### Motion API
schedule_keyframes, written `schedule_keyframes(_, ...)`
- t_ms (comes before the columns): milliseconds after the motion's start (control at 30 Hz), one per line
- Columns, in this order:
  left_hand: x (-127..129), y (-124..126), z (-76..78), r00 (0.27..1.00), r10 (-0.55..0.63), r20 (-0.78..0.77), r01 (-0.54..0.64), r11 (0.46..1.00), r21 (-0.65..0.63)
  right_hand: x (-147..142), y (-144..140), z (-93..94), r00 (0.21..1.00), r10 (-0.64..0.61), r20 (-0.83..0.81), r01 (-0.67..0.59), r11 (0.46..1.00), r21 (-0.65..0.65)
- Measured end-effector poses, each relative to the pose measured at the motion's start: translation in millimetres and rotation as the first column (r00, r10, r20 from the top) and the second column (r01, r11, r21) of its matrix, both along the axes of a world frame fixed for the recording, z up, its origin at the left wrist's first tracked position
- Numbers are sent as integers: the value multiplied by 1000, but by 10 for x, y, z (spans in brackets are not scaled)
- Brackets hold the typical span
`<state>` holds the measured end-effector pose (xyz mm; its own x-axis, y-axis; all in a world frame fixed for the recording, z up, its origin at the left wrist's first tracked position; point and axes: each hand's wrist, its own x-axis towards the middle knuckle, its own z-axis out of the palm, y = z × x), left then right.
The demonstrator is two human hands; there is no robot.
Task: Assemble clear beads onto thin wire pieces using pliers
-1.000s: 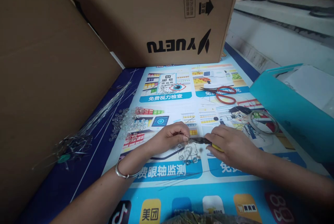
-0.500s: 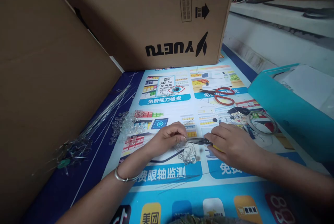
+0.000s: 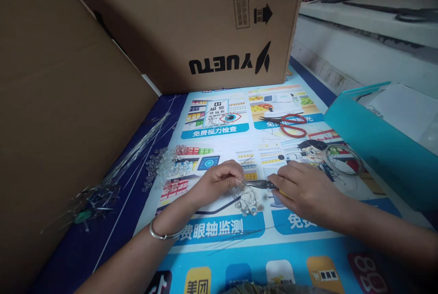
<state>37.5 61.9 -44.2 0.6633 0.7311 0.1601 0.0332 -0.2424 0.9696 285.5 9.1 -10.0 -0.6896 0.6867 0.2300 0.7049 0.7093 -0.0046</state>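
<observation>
Between its thumb and fingers, my left hand [image 3: 224,179] pinches a wire strung with clear beads [image 3: 247,203], which hangs in a loop just below the fingertips. Wrapped around yellow-handled pliers [image 3: 260,184] is my right hand [image 3: 304,186]. The pliers point left, and their dark jaws meet the wire at my left fingertips; the exact grip is too small to make out. Loose clear beads [image 3: 164,166] lie in a pile left of my left hand. A few thin wires [image 3: 236,238] rest on the printed sheet nearer to me.
Red-handled scissors [image 3: 290,125] and a wire coil [image 3: 344,159] lie beyond my right hand. A teal box [image 3: 376,143] stands at right. Long wires [image 3: 137,148] and a tangled bundle [image 3: 92,205] lie at left. Cardboard walls [image 3: 147,20] enclose the back and left.
Both hands stay almost in place, with the pliers at the left fingertips. The beaded loop has shifted very slightly, and the whole view has moved a little.
</observation>
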Motion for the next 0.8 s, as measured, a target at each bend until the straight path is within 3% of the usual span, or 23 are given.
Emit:
schedule_keyframes(433,39,-37,45,997,17,-73,-13,999,51,0,12,1,995,-1,105,-4,999,48)
schedule_keyframes(800,34,-47,20,993,36,-111,-28,996,80,-5,24,-63,998,26,58,-28,999,23)
